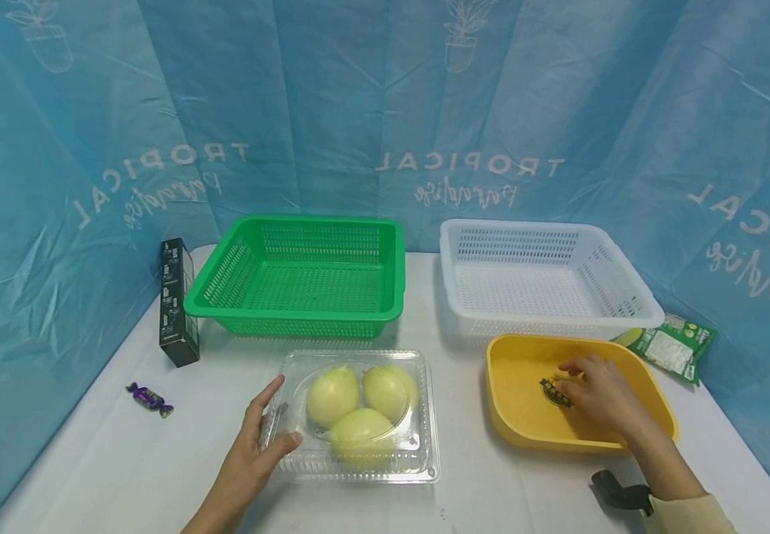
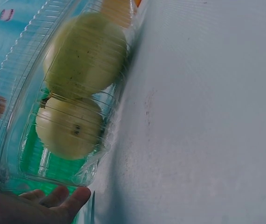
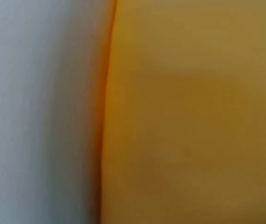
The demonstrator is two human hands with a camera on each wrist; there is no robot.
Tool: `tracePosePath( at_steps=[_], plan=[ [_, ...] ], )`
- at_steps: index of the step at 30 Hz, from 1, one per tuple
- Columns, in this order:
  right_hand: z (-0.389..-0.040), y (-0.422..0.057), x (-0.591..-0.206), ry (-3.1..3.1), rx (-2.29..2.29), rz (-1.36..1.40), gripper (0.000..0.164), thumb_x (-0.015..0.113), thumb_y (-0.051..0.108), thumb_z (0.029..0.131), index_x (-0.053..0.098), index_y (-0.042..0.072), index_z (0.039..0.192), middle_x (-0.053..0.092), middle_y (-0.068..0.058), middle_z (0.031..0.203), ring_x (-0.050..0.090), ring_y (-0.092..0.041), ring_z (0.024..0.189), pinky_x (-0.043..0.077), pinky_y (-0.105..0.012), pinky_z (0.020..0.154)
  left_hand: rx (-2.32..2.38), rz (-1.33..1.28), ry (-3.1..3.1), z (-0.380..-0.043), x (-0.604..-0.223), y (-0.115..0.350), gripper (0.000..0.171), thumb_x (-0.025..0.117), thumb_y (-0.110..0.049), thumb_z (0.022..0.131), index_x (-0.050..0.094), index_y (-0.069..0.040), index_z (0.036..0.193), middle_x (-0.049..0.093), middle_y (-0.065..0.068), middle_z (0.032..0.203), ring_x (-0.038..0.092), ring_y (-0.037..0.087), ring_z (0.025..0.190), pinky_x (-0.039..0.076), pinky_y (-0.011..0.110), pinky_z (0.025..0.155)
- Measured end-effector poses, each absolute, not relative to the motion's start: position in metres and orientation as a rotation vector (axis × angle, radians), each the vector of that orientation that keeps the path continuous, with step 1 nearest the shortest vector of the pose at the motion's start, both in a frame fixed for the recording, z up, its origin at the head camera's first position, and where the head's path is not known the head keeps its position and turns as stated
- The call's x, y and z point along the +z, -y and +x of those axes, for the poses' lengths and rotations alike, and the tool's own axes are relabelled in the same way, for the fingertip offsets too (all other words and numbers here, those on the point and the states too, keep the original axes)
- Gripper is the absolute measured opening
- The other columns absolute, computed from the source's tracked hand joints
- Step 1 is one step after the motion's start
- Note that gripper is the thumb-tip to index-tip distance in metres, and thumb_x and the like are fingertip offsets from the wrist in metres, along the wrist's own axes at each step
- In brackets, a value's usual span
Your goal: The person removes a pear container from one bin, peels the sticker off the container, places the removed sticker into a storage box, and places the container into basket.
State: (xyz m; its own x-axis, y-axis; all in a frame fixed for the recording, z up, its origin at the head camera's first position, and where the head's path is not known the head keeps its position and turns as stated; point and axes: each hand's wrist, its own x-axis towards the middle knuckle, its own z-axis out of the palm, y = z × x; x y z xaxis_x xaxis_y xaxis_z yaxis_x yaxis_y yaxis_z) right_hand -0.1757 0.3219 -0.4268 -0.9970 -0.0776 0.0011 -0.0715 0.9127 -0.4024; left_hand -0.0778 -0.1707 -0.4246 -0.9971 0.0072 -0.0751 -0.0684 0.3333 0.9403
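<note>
A clear plastic clamshell box holds three pale yellow-green round fruits. My left hand rests at the box's left end, its thumb over the lid edge and its fingers along the side. In the left wrist view, those fingers lie fairly straight against the box's end. Inside the yellow tub, my right hand pinches a small black-and-yellow wrapped piece that looks like a candy, partly hidden by the thumb. The right wrist view shows only the blurred tub wall and the white table.
Behind stand a green basket and a white basket. On the left are a tall black box and a purple wrapped candy. A green packet lies at the right edge; a black curved object sits beneath the right wrist.
</note>
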Motion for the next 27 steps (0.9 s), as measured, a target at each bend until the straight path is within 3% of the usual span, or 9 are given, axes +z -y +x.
tracePosePath(
  at_steps=[11, 19, 27],
  plan=[
    [-0.174, -0.323, -0.418, -3.08, -0.752, -0.156, 0.042, 0.068, 0.03, 0.086, 0.062, 0.001, 0.116, 0.059, -0.021, 0.111, 0.048, -0.036, 0.102, 0.042, -0.049, 0.08, 1.792, -0.053, -2.502, -0.077, -0.423, 0.17, 0.073, 0.06, -0.024, 0.09, 0.018, -0.038, 0.148, 0.008, 0.01, 0.159, 0.025, 0.045, 0.139, 0.034, 0.067, 0.099],
    [-0.17, -0.327, -0.403, -3.168, -0.753, -0.26, 0.046, 0.068, 0.03, 0.086, 0.061, -0.003, 0.118, 0.06, -0.027, 0.118, 0.051, -0.043, 0.111, 0.039, -0.058, 0.091, 1.793, -0.055, -2.496, -0.077, -0.423, 0.17, 0.073, 0.059, -0.024, 0.09, 0.018, -0.036, 0.149, 0.008, 0.011, 0.159, 0.024, 0.046, 0.139, 0.034, 0.068, 0.098],
    [-0.161, -0.327, -0.385, -3.184, -0.756, -0.193, 0.053, 0.066, 0.034, 0.088, 0.055, -0.004, 0.124, 0.054, -0.03, 0.123, 0.043, -0.046, 0.115, 0.034, -0.063, 0.092, 1.794, -0.054, -2.492, -0.077, -0.423, 0.171, 0.073, 0.06, -0.024, 0.091, 0.017, -0.039, 0.148, 0.008, 0.01, 0.159, 0.025, 0.045, 0.139, 0.035, 0.067, 0.099]
  ],
)
